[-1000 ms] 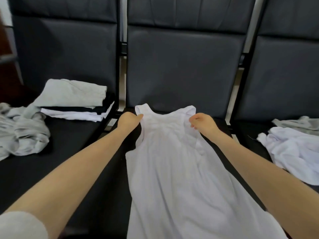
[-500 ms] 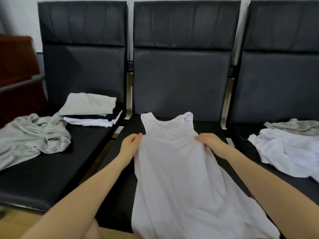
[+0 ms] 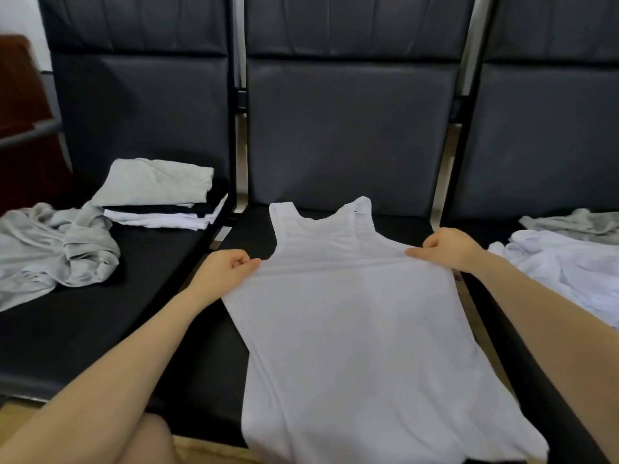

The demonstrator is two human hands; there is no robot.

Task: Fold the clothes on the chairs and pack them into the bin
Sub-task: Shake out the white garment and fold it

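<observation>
A white tank top (image 3: 351, 316) lies spread flat on the middle black chair seat (image 3: 207, 356), straps toward the backrest, hem hanging over the front edge. My left hand (image 3: 224, 272) pinches its left side just under the armhole. My right hand (image 3: 449, 247) pinches the right side at the same height. The fabric is pulled taut between both hands.
On the left chair sits a folded stack (image 3: 160, 195) of grey, black and white clothes, with a crumpled grey garment (image 3: 50, 249) beside it. The right chair holds a loose white garment (image 3: 562, 272) and a grey one (image 3: 576, 222). No bin is in view.
Both hands slid down from the shoulder straps to the sides under the armholes and moved apart, spreading the tank top wider and flatter on the seat.
</observation>
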